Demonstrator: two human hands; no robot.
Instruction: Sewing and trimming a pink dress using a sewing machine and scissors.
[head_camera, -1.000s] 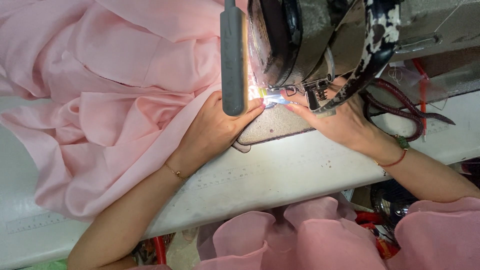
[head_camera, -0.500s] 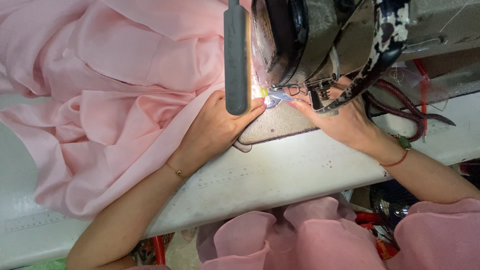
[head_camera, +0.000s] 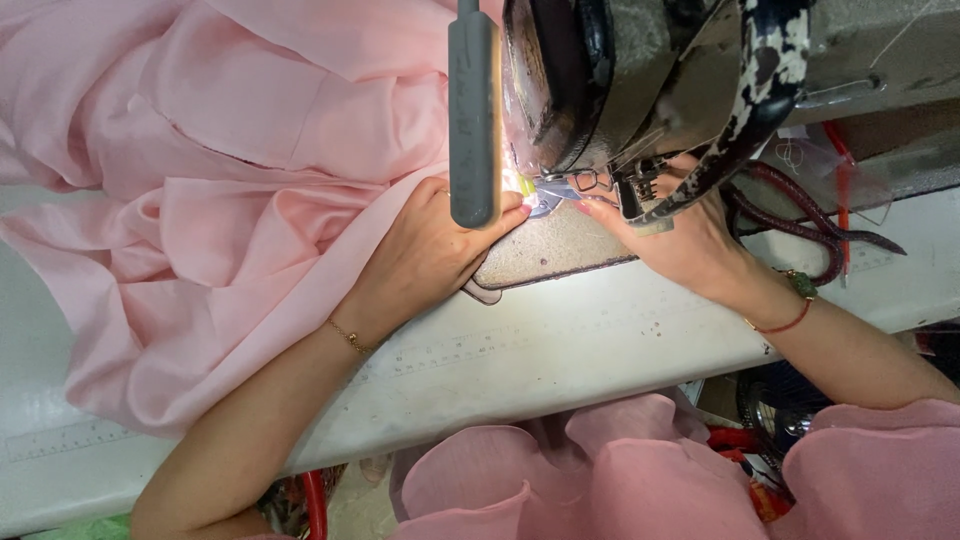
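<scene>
Feeding the pink fabric (head_camera: 230, 230) under the sewing machine's (head_camera: 640, 90) presser foot (head_camera: 600, 185) goes best if you keep both hands low and close to the needle. Your left hand (head_camera: 430, 255) lies flat and spread on the cloth's edge just left of the foot; your right hand (head_camera: 680, 240) pinches a small piece beside the foot. Most of the fabric is heaped to the left on the white surface (head_camera: 560, 350). Hold the edge taut, and keep your fingertips (head_camera: 585, 207) clear of the needle.

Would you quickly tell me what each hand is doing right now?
Left hand: open, flat on the pink fabric.
Right hand: fingertips pressed down by the presser foot; any grip cannot be told.
</scene>
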